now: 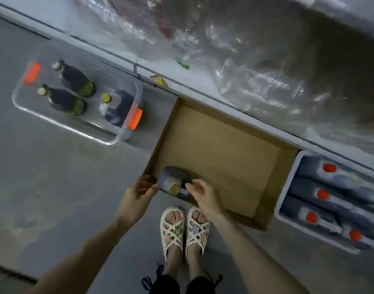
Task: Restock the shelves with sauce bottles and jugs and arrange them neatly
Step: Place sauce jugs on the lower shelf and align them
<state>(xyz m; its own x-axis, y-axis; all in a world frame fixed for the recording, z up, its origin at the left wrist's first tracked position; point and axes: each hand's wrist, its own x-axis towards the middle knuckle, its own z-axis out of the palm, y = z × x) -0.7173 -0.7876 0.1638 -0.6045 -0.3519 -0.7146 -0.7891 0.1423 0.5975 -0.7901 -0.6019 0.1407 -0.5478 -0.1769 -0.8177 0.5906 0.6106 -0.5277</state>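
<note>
A dark sauce jug (172,178) with a gold cap stands in the near left corner of an open cardboard box (224,145) on the floor. My left hand (139,193) is open just left of the jug, fingers spread toward it. To the jug's right, my right hand (203,195) is also open, its fingertips at the handle. Neither hand grips the jug. A clear plastic bin (54,122) with orange latches holds two dark bottles (74,78) and another gold-capped jug (116,107).
A white crate (285,200) at right holds several dark bottles with red caps lying down. The shelf base (181,81) runs diagonally behind the box, with plastic-wrapped goods (256,60) above. My sandalled feet (185,228) stand on the grey floor by the box.
</note>
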